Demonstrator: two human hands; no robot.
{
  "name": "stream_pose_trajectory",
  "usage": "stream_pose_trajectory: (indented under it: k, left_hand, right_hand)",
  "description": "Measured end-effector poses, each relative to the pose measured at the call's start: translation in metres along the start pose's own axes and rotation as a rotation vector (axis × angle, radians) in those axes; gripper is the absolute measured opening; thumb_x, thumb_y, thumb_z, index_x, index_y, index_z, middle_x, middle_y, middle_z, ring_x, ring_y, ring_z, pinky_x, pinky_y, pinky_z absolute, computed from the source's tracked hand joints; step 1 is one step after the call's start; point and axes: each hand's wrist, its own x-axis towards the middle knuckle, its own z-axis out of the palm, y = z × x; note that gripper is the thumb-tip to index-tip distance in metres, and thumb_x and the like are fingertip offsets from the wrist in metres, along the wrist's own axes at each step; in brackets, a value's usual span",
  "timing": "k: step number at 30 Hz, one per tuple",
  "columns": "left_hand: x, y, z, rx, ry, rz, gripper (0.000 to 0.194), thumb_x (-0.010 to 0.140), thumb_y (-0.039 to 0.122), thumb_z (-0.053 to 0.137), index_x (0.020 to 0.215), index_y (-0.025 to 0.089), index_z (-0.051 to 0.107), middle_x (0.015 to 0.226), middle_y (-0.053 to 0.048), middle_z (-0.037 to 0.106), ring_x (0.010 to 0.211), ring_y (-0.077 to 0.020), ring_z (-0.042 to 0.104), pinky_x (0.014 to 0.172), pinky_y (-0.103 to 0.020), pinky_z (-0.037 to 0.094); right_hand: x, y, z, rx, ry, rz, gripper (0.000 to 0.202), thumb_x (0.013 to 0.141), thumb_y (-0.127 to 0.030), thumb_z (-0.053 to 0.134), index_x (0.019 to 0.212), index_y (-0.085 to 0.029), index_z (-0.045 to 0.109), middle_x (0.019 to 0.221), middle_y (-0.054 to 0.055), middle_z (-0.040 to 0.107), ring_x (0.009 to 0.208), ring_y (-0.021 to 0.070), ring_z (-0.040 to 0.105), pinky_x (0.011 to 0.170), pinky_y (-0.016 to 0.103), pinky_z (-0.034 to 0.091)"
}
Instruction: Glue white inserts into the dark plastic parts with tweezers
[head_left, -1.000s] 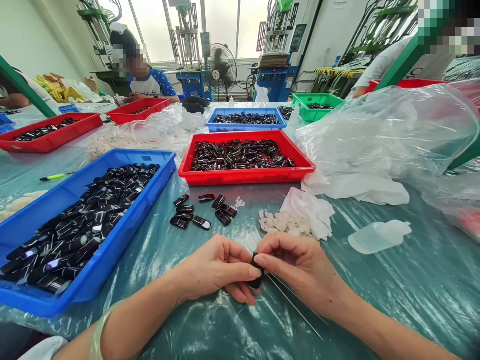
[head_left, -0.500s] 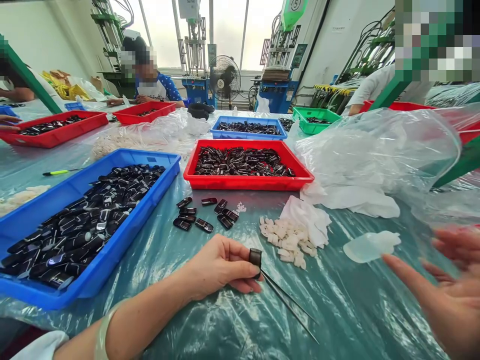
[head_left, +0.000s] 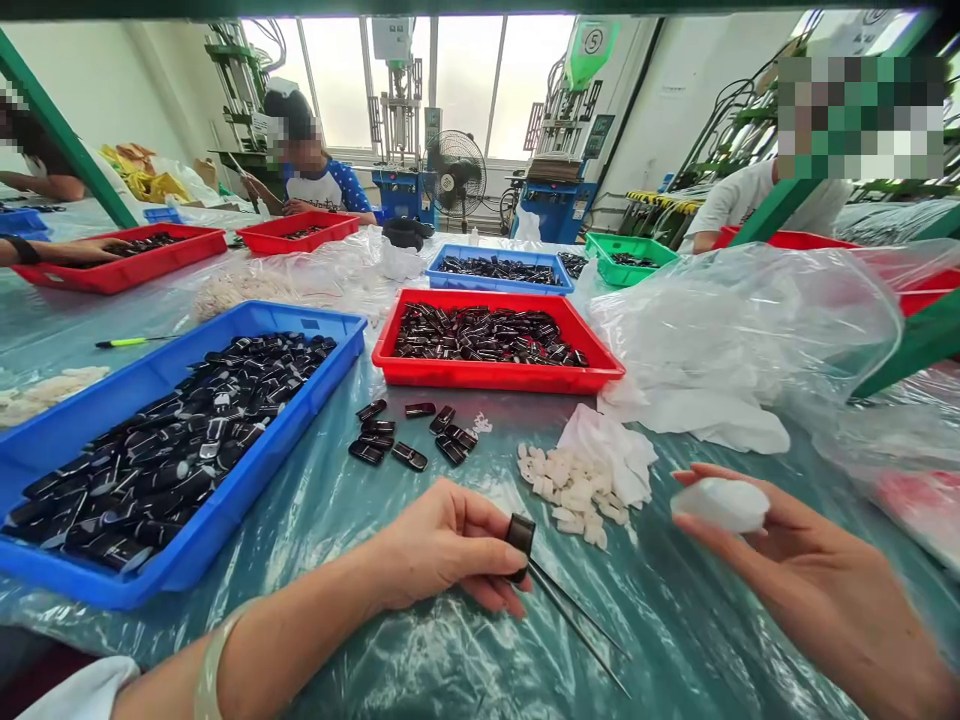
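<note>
My left hand (head_left: 450,550) pinches a small black plastic piece (head_left: 521,532) between thumb and fingers. A pair of thin metal tweezers (head_left: 577,622) extends from beside those fingers toward the lower right, tips apart; whether the hand also grips them is hidden. My right hand (head_left: 832,590) is closed around a small translucent squeeze bottle (head_left: 724,503), which points left. Between the hands and farther back lie a pile of whitish pieces (head_left: 577,485) and a crumpled white cloth (head_left: 619,450). Several black pieces (head_left: 409,456) rest on the table beyond my left hand.
A blue tray (head_left: 341,355) of black pieces stands at left, a red tray (head_left: 495,376) of similar pieces ahead. Clear plastic bags (head_left: 735,310) are heaped at right beside a green post (head_left: 915,345). Co-workers (head_left: 319,180) sit across the table. Plastic sheeting covers the tabletop.
My right hand has closed around the squeeze bottle and lifted it from the table. My left hand keeps the black piece. At far left, a co-worker's hand has reached into a red tray.
</note>
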Motion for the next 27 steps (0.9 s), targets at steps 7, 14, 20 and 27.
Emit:
stream_pose_trajectory:
  k: [7,14,20,27]
  left_hand:
    - [-0.002,0.0,-0.003,-0.029,-0.036,0.025,0.02,0.065,0.027,0.069,0.074,0.009,0.068,0.07,-0.006,0.067,0.058,-0.0111,0.064,0.052,-0.015,0.049]
    - [-0.003,-0.001,-0.004,-0.071,-0.07,0.015,0.02,0.064,0.027,0.07,0.073,0.01,0.068,0.069,-0.005,0.066,0.058,-0.0111,0.064,0.052,-0.017,0.049]
    - [-0.003,-0.001,-0.003,-0.072,-0.097,-0.012,0.02,0.064,0.027,0.07,0.075,0.01,0.069,0.069,-0.004,0.065,0.057,-0.0104,0.063,0.053,-0.017,0.049]
    - [-0.001,-0.002,-0.005,-0.044,-0.115,-0.013,0.016,0.066,0.025,0.068,0.073,0.01,0.069,0.066,-0.003,0.064,0.057,-0.0101,0.063,0.053,-0.016,0.049]
  right_hand:
    - [0.002,-0.045,0.034,-0.251,-0.094,-0.835,0.035,0.08,-0.015,0.049,0.113,-0.026,0.056,0.104,0.005,0.059,0.093,0.0195,0.058,0.078,0.033,0.05]
    - [0.005,-0.061,0.052,-0.36,-0.104,-1.115,0.047,0.075,0.005,0.037,0.112,-0.018,0.052,0.101,0.01,0.055,0.099,0.0217,0.05,0.078,0.037,0.05]
    - [0.002,-0.058,0.055,-0.395,-0.079,-1.143,0.045,0.079,0.005,0.036,0.112,-0.019,0.053,0.102,0.009,0.056,0.103,0.0229,0.049,0.082,0.039,0.049]
    - [-0.004,-0.058,0.053,-0.411,-0.087,-1.205,0.043,0.081,0.004,0.044,0.117,-0.017,0.053,0.104,0.011,0.057,0.106,0.0256,0.049,0.085,0.043,0.048]
